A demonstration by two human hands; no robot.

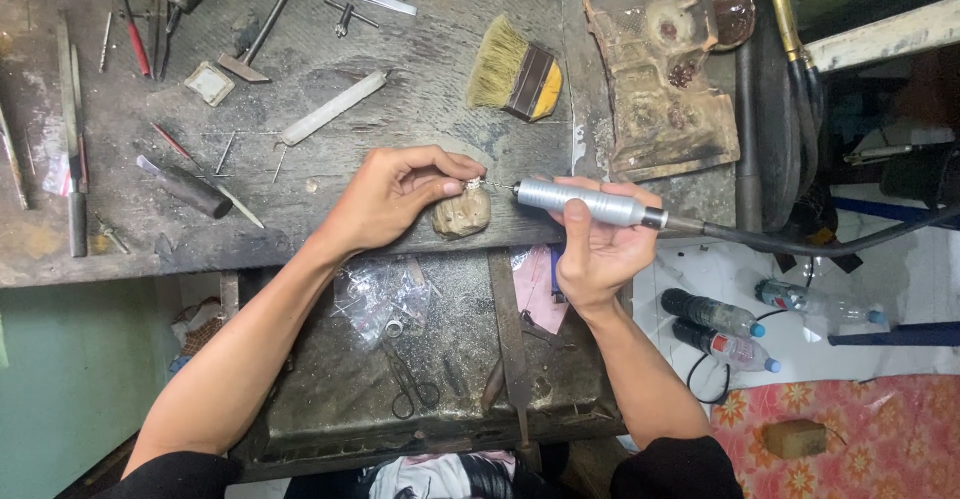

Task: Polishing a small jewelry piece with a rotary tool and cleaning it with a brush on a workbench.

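My left hand (395, 199) pinches a tiny shiny metal piece (472, 185) against a worn wooden bench peg (462, 215) at the workbench's front edge. My right hand (597, 244) grips a silver rotary handpiece (585, 202) with a black flexible shaft (800, 243) running off to the right. The handpiece's tip points left and meets the small piece between my left fingertips.
The dark workbench (420, 89) carries a wide brush (515, 77), a white stick (332, 107), files and hand tools at left, and a charred block (665, 79) at right. A tray below (330, 399) holds scissors (408, 384) and plastic bags. Water bottles (715, 329) lie on the floor.
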